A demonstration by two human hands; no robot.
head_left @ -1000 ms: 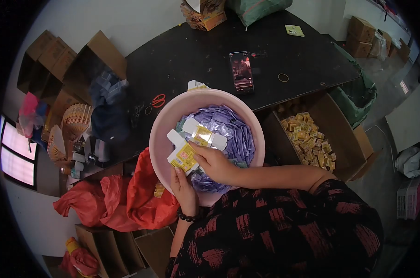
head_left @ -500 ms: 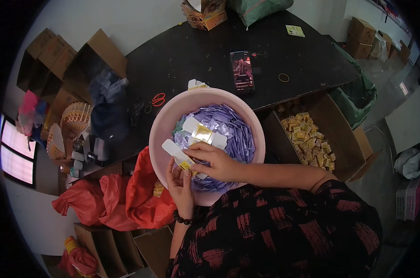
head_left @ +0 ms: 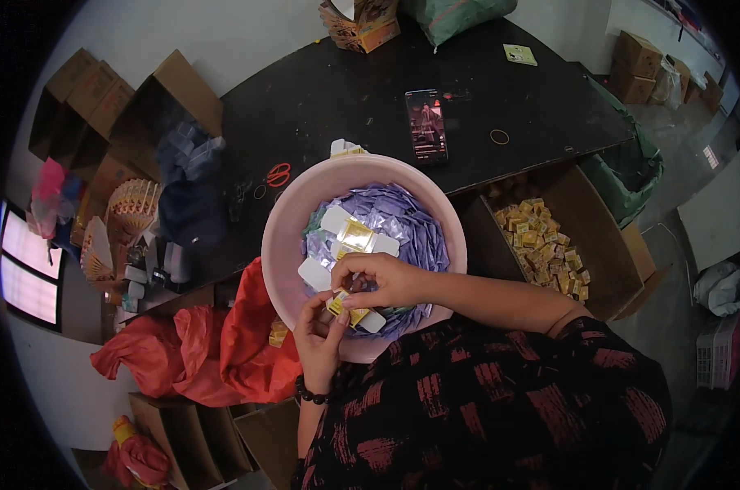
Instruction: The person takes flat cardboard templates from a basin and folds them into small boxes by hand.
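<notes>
Slim cardboard, tight pinch: a yellow-and-white carton (head_left: 336,305) could crease or slip

In the head view, the carton is over the near left part of a pink basin (head_left: 281,214), above purple sachets (head_left: 423,219). The left hand (head_left: 319,333) pinches its yellow part between thumb and fingertips, with hardly any gap. The right hand (head_left: 384,279) has curled fingers at the same part; its thumb seems pressed against the card, though the fingers hide how firmly.

White flaps show at both ends. Uneven pressure from the two hands could probably bend the thin card off its fold lines or tear a flap. If the left pinch loosened, the carton would likely drop among the sachets, whose shiny, loose heap could let it slide down the side.

A second carton (head_left: 356,235), with a glossy yellow panel, lies on the heap just beyond the right hand's fingers; a careless knuckle might push it askew.
</notes>
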